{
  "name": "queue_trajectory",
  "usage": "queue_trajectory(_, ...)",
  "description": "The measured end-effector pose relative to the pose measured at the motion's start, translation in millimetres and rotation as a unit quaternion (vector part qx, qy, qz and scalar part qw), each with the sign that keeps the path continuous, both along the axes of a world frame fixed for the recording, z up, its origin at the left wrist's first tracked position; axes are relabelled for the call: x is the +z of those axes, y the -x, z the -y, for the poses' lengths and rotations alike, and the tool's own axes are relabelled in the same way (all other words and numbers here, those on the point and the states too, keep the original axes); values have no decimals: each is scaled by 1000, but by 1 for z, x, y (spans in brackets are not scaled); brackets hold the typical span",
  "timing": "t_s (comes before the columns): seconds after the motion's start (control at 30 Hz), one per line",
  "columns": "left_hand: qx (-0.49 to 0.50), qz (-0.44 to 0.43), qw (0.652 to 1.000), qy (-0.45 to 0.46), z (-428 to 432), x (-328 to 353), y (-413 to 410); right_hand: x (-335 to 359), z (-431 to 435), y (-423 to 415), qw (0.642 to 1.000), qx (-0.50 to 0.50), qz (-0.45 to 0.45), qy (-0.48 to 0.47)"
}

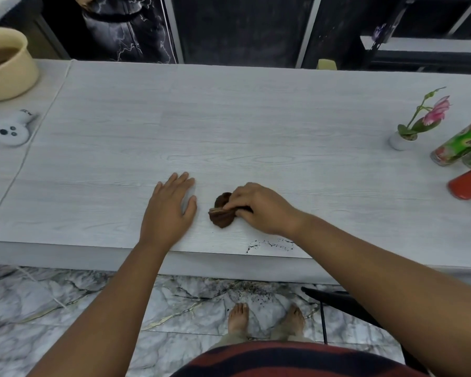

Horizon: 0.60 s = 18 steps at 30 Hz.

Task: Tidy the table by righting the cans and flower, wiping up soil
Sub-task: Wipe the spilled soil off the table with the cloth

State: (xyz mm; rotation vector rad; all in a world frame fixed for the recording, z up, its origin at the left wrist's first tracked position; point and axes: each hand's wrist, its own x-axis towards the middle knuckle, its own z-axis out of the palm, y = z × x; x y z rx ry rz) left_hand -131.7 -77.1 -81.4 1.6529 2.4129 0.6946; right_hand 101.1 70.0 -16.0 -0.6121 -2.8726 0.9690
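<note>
We find the flower (408, 126) upright and the cans (457, 151) standing at the table's (229, 118) far right. Our right hand (259, 208) grips a bunched brown cloth (221, 213); our left hand (169, 208) lies flat, fingers spread. Soil (269, 244) remains at the near edge (more on the floor), so wiping is unfinished.

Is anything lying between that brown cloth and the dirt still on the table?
Nothing visible. The brown cloth in the right hand has bare table between it and the soil specks near the front edge.
</note>
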Motion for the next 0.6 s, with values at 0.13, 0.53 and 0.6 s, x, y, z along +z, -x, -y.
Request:
queue_trajectory(0.13,1,-3,1000,5,0,-1,0,-1,15,-25,999,30,5,-12)
queue_trajectory(0.53,0,-4,1000,4,1,-2,0,15,6,-85,991,27,77,107)
queue_trajectory(0.6,0,-3,1000,4,1,-2,0,21,-12,-94,986,-60,32,154)
